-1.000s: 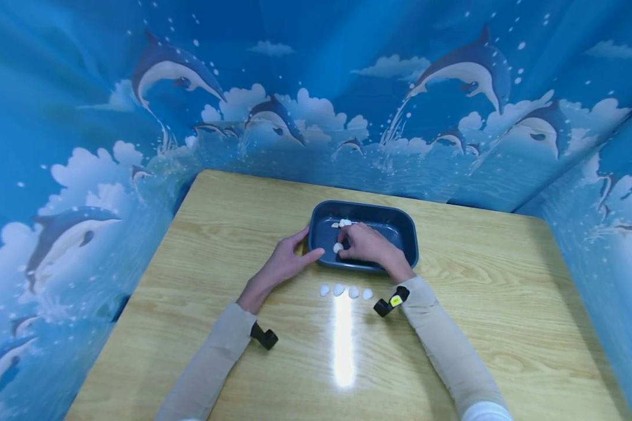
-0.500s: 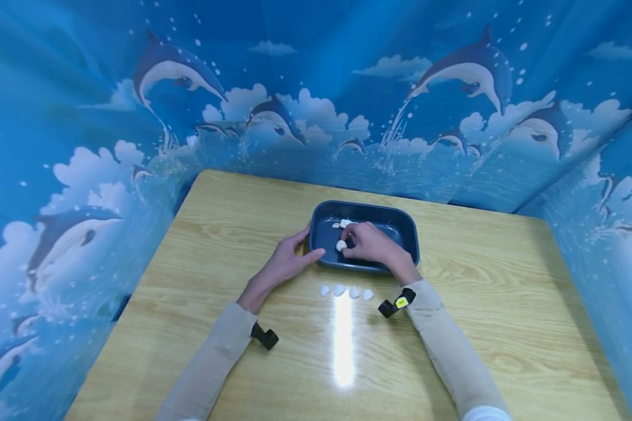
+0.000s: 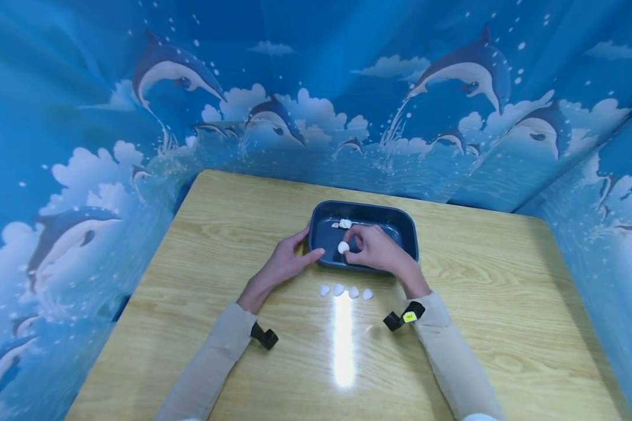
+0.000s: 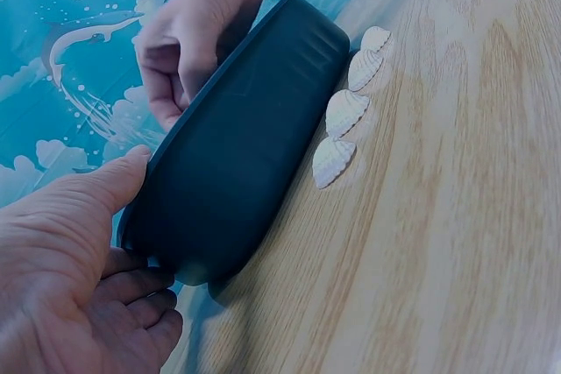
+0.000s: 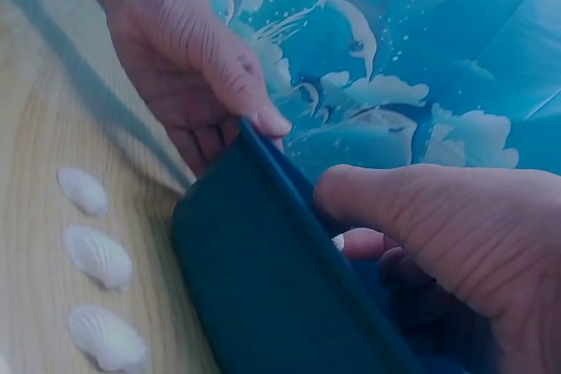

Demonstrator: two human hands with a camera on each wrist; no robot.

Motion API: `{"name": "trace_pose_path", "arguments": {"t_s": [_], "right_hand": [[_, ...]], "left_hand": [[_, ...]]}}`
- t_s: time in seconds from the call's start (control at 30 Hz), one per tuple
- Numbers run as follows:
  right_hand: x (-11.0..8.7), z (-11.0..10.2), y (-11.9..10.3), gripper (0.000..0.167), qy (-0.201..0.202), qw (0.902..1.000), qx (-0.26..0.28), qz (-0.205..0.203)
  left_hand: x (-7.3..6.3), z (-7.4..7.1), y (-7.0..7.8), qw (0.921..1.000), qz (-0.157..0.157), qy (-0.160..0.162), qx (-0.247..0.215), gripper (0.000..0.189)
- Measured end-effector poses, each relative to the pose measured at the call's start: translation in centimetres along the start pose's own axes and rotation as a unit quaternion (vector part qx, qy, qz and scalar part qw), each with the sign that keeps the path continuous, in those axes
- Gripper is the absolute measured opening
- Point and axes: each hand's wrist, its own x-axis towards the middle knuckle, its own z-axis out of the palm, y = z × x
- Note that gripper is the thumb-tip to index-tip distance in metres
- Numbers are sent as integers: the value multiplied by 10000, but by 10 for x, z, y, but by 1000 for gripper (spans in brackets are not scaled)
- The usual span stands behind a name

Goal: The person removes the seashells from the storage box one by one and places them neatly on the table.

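Observation:
A dark blue rectangular tray (image 3: pixel 365 266) stands on the table. My left hand (image 3: pixel 286 261) holds its left end, thumb at the rim and the other fingers against the outer wall. Inside the tray, my right hand (image 3: pixel 376 248) pinches a white seashell (image 3: pixel 343 247) between thumb and index finger; only a sliver of that shell shows in the right wrist view. Further white shells (image 3: pixel 345 223) lie by the tray's far wall. In front of the tray several ribbed white seashells (image 4: pixel 347 113) form a row on the wood.
The wooden table (image 3: pixel 216 234) has a bright light reflection in front of the shell row. Blue curtains with printed dolphins (image 3: pixel 279 117) hang behind and on both sides. Each wrist wears a small black camera (image 3: pixel 265 337).
My right hand has shifted slightly to the right within the tray, with the pinched shell, uncovering more of the shells behind it. The left hand has stayed on the tray.

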Motion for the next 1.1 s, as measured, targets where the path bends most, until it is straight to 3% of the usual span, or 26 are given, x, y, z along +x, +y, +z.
{"name": "trace_pose_path", "arguments": {"t_s": [0.23, 0.5, 0.87, 1.1], "right_hand": [[-12, 1, -15, 19, 179, 9998, 51, -57], [-25, 11, -27, 21, 123, 9998, 161, -42], [-39, 22, -36, 22, 308, 9994, 86, -122], [-50, 28, -44, 26, 380, 9985, -346, -169]], "left_hand": [[0, -1, 0, 9999, 102, -38, -52, 80], [0, 0, 0, 9998, 200, 7, 17, 80], [3, 1, -3, 9998, 178, -58, -48, 81], [2, -1, -3, 9996, 261, -83, -25, 80]]}}
